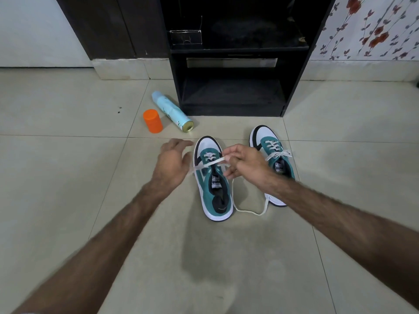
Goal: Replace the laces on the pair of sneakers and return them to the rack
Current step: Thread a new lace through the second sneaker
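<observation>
The left sneaker [213,177] of the teal-and-white pair is sitting on the tiled floor [68,177] in front of the black shoe rack [238,91], only partly laced: a white lace [209,163] is crossing its lower eyelets while the upper ones are looking unthreaded. The right hand [244,165] is pinching one end of this lace above the tongue, and the other length is trailing off the sneaker's side in a loose loop [249,211] on the floor. The left hand [172,162] is hovering just beside the toe with fingers spread; it is blurred, so whether it is touching the lace is something I cannot tell. The right sneaker [272,159] is lying near it, laces threaded and ends loose.

The likely trouble is uneven lengths: pulling hard on the pinched end with nothing steadying the sneaker could be drawing the loose loop through the eyelets, or sliding the light sneaker across the smooth tiles. A skipped eyelet is also a risk. Well apart, a pale blue spray can [172,112] is lying on its side beside its orange cap [153,121]; the can could roll if knocked.
</observation>
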